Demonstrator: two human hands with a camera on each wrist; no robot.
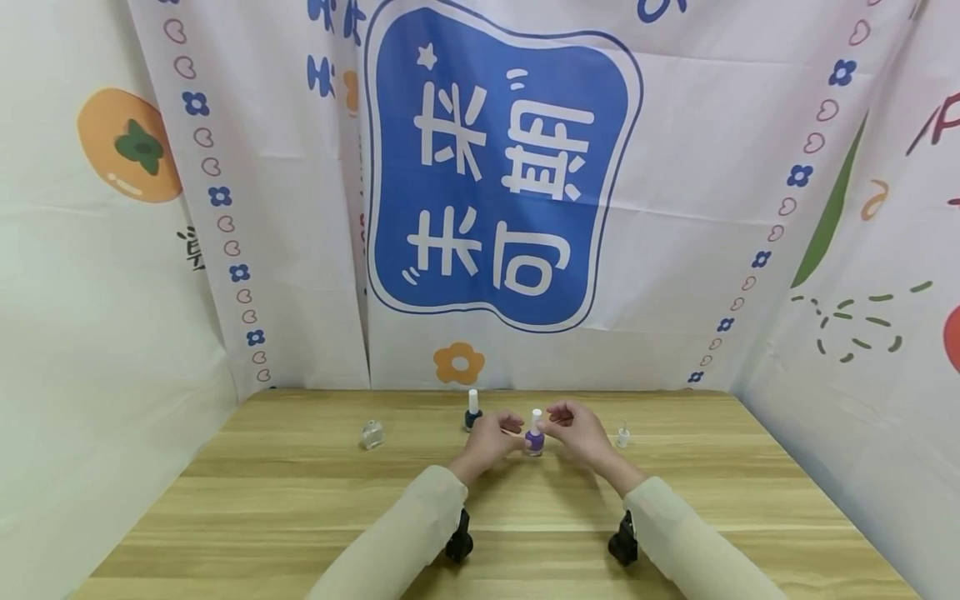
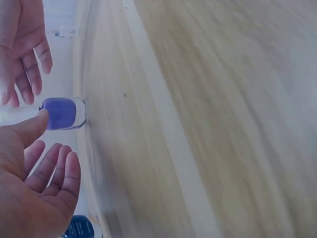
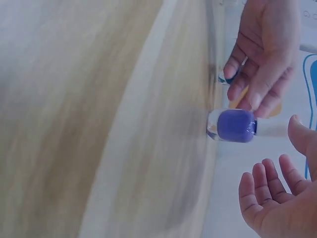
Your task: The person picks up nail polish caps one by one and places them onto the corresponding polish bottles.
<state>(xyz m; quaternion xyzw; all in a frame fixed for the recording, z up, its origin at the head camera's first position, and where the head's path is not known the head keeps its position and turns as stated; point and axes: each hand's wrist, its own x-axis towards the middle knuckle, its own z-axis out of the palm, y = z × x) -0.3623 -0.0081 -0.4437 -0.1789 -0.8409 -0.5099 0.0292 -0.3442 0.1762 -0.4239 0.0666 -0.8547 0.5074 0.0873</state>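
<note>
A nail polish bottle (image 1: pixel 534 443) with purple polish and a white cap stands upright on the table, between the two hands. My left hand (image 1: pixel 491 442) is at its left side. The thumb tip overlaps the bottle's shoulder in the left wrist view; whether it touches, I cannot tell. My right hand (image 1: pixel 581 429) is at the right, its thumb beside the white cap (image 3: pixel 272 130). The fingers of both hands are relaxed, none wrapped around the bottle. A dark teal nail polish bottle (image 1: pixel 472 417), also white-capped, stands behind the left hand, partly covered by it.
Left on the wooden table (image 1: pixel 285 500) is a clear glass bottle (image 1: pixel 372 434). Right of the hands stands a small clear-and-white item (image 1: pixel 623 437), too small to make out. Printed cloth (image 1: pixel 675 208) hangs behind the table. Both wrists carry black cameras (image 1: pixel 459 542).
</note>
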